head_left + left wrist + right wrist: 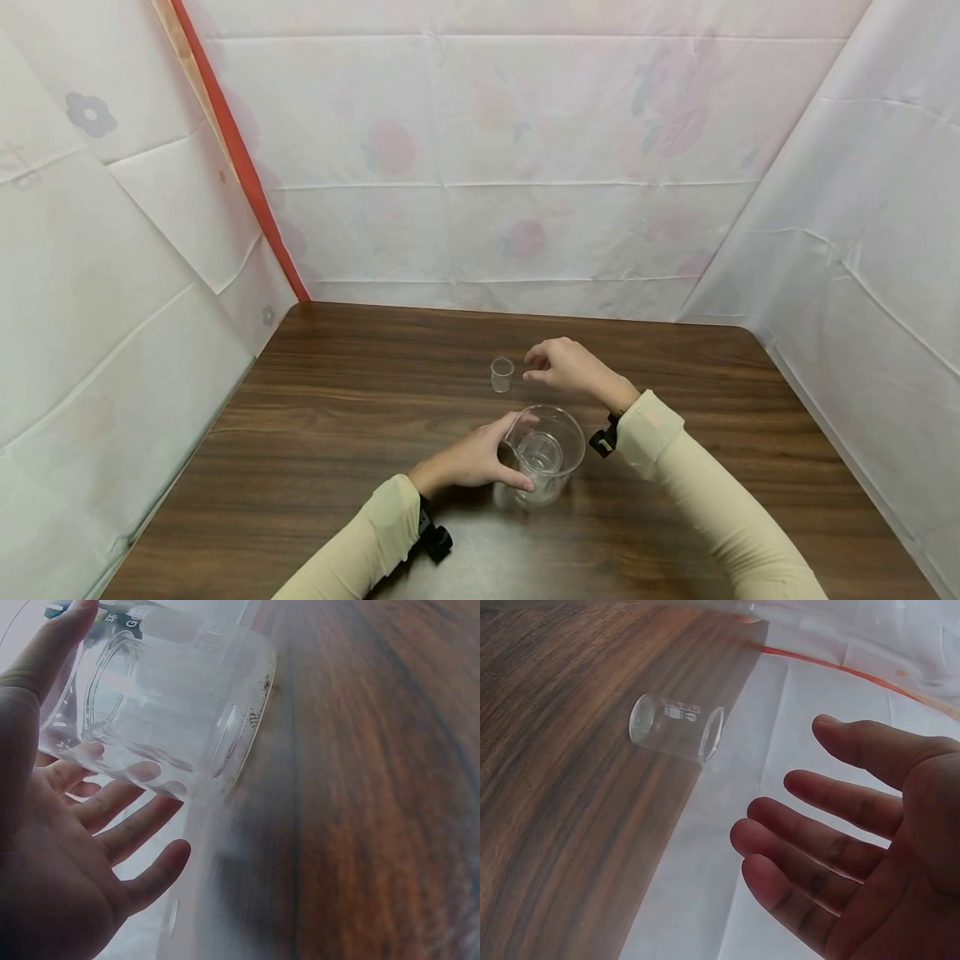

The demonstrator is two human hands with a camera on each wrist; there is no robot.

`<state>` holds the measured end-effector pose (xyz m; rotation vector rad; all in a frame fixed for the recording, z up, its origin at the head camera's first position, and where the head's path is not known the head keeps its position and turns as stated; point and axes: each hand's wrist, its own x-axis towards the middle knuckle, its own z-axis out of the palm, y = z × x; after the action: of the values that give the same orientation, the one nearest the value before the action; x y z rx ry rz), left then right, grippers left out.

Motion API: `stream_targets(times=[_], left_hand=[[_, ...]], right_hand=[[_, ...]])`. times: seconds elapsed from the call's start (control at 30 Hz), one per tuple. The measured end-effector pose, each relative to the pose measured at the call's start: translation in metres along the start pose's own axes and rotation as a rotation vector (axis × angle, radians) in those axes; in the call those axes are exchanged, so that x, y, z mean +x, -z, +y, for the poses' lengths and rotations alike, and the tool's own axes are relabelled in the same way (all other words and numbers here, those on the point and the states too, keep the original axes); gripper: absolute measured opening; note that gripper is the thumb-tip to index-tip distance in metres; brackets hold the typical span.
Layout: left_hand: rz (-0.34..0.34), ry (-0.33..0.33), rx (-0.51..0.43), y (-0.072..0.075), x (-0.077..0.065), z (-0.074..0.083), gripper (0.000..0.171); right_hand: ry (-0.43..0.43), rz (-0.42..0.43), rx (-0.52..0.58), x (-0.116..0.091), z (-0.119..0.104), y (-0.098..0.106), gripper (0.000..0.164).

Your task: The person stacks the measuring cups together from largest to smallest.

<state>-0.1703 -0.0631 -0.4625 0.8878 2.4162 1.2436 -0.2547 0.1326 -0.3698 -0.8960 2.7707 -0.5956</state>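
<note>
A large clear glass beaker (551,475) stands on the table, with a smaller beaker (540,452) nested inside it. My left hand (480,454) holds the large beaker from its left, thumb along the near side and fingertips on the far side. In the left wrist view the fingers touch the glass wall of the large beaker (187,712). Beyond it, a tiny glass beaker (502,377) stands upright by itself. My right hand (572,367) hovers just right of that tiny beaker, fingers loosely bent and holding nothing. White markings show on the tiny beaker (675,727) in the right wrist view.
The brown wooden table (337,433) has white patterned cloth (480,150) hanging behind it and along both sides. A red strip (240,158) runs down to the table's far left corner. Black cameras are strapped to both wrists.
</note>
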Motion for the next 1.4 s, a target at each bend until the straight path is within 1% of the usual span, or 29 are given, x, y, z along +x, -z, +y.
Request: stream_targets(times=[0.17,0.33,0.53,0.87,1.07,1.23,1.4], left_hand=[[0.005,-0.007,-0.004,0.000,0.000,0.000,0.094],[0.001,0.004,-0.008,0.000,0.000,0.001,0.092],[-0.002,0.015,-0.012,0.001,0.000,0.002,0.093],[0.001,0.012,-0.012,0.001,0.000,0.002,0.089],[-0.003,0.019,-0.018,0.001,-0.001,0.002,0.089],[-0.003,0.024,-0.017,0.001,-0.001,0.003,0.089],[0.001,0.023,-0.026,0.000,-0.001,0.003,0.087]], right_hand=[[0.005,0.002,-0.007,0.003,0.002,-0.003,0.036],[0.003,0.007,-0.006,0.006,0.004,-0.007,0.037],[-0.007,-0.005,0.007,0.010,0.004,-0.010,0.039],[0.003,-0.004,0.023,0.019,0.011,-0.020,0.038],[-0.010,-0.021,0.024,0.025,0.016,-0.029,0.043],[0.010,-0.011,0.038,0.028,0.018,-0.036,0.049],[0.029,-0.002,0.030,0.032,0.018,-0.041,0.051]])
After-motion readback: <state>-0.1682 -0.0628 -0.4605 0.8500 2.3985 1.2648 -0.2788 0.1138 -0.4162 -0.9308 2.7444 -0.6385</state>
